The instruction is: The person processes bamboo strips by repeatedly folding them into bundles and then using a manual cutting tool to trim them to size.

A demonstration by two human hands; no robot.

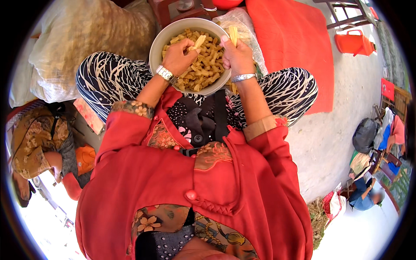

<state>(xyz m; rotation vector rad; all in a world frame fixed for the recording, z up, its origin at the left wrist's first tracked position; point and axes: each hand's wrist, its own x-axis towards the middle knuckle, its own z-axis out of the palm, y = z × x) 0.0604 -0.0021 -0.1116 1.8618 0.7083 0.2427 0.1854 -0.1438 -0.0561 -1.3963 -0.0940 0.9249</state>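
A large pale round bowl (pixel 155 56) sits between my knees, partly filled with short ridged yellow-brown pieces (pixel 203 77) that look like a dried food. Above the bowl's left half is my left hand (pixel 178 57), its fingers pinched on a pale yellow piece (pixel 199 42). At the bowl's right rim, my right hand (pixel 239 57) is closed around a longer yellow ridged strip (pixel 233 35), which sticks up past the thumb. The two hands are apart, and the fingers' undersides are hidden.
Big translucent sacks (pixel 93 47) stand at the left. A clear plastic bag (pixel 251 41) lies beside the bowl, next to a red mat (pixel 294 47). Farther right are a red plastic container (pixel 353 43) and a wooden stool (pixel 346 13). Other people sit at the far left and lower right.
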